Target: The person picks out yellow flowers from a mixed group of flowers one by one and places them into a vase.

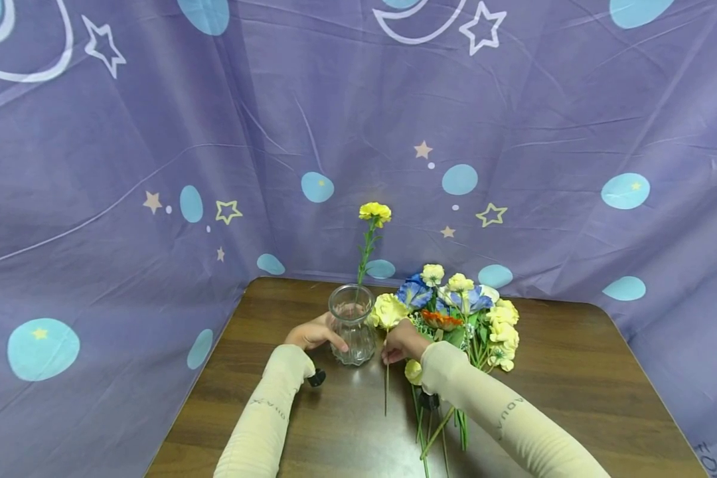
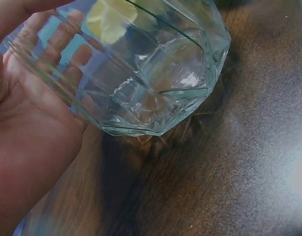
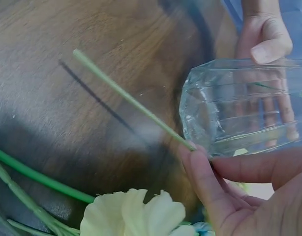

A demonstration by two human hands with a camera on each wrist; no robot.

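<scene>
Dark wooden table (image 1: 573,372) backed by purple star-printed cloth (image 1: 155,166)

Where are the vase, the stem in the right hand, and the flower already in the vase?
vase (image 1: 351,328): head view, glass belly.
stem (image 3: 131,101): right wrist view, mid-shaft above the table.
flower (image 1: 374,212): head view, yellow bloom atop its stalk.

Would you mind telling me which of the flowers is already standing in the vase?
The tall yellow flower; its stem rises upright from the glass vase, while the others lie bunched on the table.
</scene>
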